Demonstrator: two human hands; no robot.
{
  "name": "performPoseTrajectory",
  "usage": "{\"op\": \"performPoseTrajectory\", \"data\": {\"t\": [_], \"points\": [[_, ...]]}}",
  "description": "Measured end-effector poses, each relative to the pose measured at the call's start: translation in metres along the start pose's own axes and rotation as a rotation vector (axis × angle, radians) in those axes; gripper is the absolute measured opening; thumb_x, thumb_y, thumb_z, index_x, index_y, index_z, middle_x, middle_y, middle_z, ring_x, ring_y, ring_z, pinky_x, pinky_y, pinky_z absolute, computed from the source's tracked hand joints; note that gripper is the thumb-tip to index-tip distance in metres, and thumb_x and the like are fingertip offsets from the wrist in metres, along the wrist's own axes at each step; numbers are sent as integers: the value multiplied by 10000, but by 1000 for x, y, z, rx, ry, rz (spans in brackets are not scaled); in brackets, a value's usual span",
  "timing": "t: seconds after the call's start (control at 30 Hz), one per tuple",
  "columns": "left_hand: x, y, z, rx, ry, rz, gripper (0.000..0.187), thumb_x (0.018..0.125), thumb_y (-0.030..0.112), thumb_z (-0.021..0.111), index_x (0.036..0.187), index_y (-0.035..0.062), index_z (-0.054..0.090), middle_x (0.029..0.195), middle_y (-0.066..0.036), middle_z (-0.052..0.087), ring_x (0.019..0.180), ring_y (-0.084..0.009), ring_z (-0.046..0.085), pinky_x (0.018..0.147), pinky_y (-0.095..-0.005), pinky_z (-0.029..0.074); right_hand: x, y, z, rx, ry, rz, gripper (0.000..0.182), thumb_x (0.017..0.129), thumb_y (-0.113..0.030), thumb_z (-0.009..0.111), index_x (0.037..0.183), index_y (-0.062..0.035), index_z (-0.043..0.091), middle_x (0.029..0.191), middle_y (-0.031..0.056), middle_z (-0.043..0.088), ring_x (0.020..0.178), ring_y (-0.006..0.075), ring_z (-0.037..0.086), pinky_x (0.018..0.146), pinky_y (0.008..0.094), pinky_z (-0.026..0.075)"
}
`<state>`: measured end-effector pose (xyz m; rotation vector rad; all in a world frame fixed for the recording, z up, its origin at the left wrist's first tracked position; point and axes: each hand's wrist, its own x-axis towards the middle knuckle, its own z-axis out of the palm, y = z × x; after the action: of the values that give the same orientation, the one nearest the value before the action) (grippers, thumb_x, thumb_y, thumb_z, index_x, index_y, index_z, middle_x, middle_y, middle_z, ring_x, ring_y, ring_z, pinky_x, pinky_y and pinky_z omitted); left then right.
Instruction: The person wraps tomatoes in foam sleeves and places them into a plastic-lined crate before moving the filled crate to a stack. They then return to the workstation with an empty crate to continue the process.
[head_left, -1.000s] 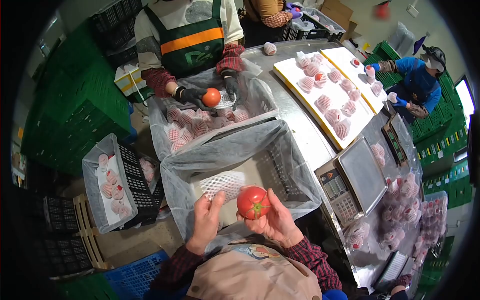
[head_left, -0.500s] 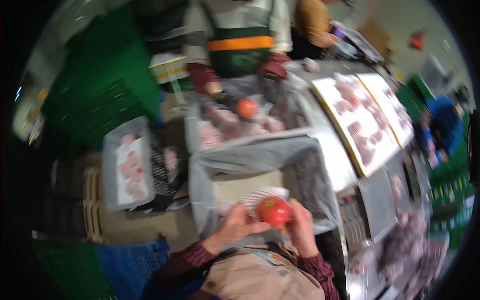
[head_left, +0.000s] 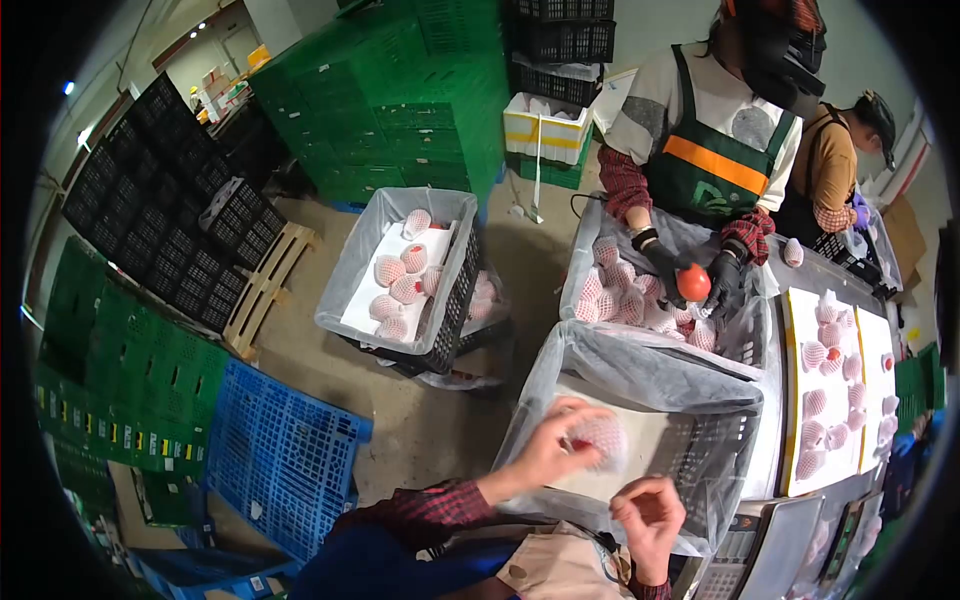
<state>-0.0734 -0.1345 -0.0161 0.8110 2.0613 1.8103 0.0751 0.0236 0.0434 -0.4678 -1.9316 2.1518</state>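
My left hand [head_left: 548,450] is closed around a red tomato [head_left: 598,443] wrapped in a white-pink foam net, held above a crate [head_left: 640,390] lined with grey plastic. Only a little red shows at the net's end near my fingers. To the right, over the crate's near edge, my right hand [head_left: 650,518] has loosely curled fingers, a gap to the thumb and nothing visible in them. A pale sheet lies on the crate's bottom.
Across from me, a person in gloves holds a bare tomato [head_left: 693,283] over a lined crate [head_left: 665,340] of netted tomatoes. A white tray [head_left: 790,440] with netted tomatoes is at right. Left stand another lined crate [head_left: 335,310], a blue plastic pallet [head_left: 285,450] and stacked green crates [head_left: 400,120].
The tomato, bare red in both hands before, is now in a foam net in my left hand. My right hand has come away from it. The view has swung left.
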Motion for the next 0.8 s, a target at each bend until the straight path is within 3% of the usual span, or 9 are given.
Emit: {"op": "performPoseTrajectory", "data": {"t": [0.1, 0.23, 0.33, 0.4, 0.47, 0.6, 0.67, 0.7, 0.8], "points": [[11, -18, -51, -517, 328, -284, 448, 898, 75, 728, 1317, 47, 574, 1224, -61, 630, 1034, -179, 674, 917, -315, 571, 1, 5, -3, -182, -81, -27, 150, 882, 22, 744, 921, 8, 600, 833, 58, 666, 746, 117, 647, 716, 260, 538], [22, -91, -158, -485, 880, -245, 495, 929, 147, 729, 1367, 86, 507, 1291, -87, 593, 1105, -183, 627, 876, -370, 583, 2, 24, -22, -53, 229, 96, 131, 952, -78, 702, 918, -11, 596, 743, 26, 632, 688, 103, 611, 668, 252, 498], [6, -153, -221, -352, 912, -388, 763, 971, 179, 667, 1607, 133, 248, 1353, -102, 540, 1132, -209, 600, 852, -361, 565, -7, 45, -48, -180, 322, 136, 107, 958, -95, 674, 919, -27, 602, 727, 16, 616, 681, 100, 598, 671, 253, 484], [8, -146, -207, -85, 928, -344, 566, 1005, 92, 603, 1528, 71, 386, 1419, -115, 532, 1066, -207, 623, 825, -356, 572, -14, 67, -62, -231, 372, 184, 99, 957, -92, 668, 924, -20, 608, 731, 16, 624, 683, 94, 605, 658, 243, 479], [8, -121, -170, 239, 771, -150, 415, 993, 39, 592, 1402, 36, 520, 1362, -108, 587, 1036, -174, 634, 798, -337, 564, -21, 84, -71, -459, 376, 165, 116, 950, -83, 672, 906, 10, 620, 758, 35, 650, 700, 98, 639, 639, 270, 501], [18, -48, -51, 460, 159, 82, 239, 936, 29, 623, 1173, 3, 630, 1134, -134, 678, 996, -261, 675, 835, -334, 545, -27, 113, -72, -814, 298, 82, 105, 910, -109, 702, 914, -14, 655, 797, 150, 677, 664, 259, 672, 609, 359, 516], [17, -52, 4, 404, -216, 88, 273, 898, 86, 648, 1153, -12, 635, 1170, -185, 651, 1052, -338, 648, 900, -409, 534, -27, 109, -64, -1002, 237, 58, 105, 894, -123, 715, 907, -34, 660, 820, 145, 676, 678, 302, 670, 610, 390, 521], [16, -71, 22, 396, -227, 100, 273, 898, 86, 648, 1153, -12, 635, 1170, -185, 651, 1052, -338, 648, 900, -409, 534, -26, 111, -64, -985, 238, 33, 92, 892, -124, 711, 905, -48, 662, 847, 136, 684, 691, 315, 674, 618, 399, 524], [25, -150, 63, 869, -557, -149, 277, 881, 77, 569, 1136, 14, 659, 1195, -201, 632, 1134, -411, 605, 915, -497, 525, -25, 110, -66, -962, 272, 20, 102, 909, -145, 694, 903, -49, 658, 845, 135, 685, 674, 309, 672, 617, 408, 522]]}}
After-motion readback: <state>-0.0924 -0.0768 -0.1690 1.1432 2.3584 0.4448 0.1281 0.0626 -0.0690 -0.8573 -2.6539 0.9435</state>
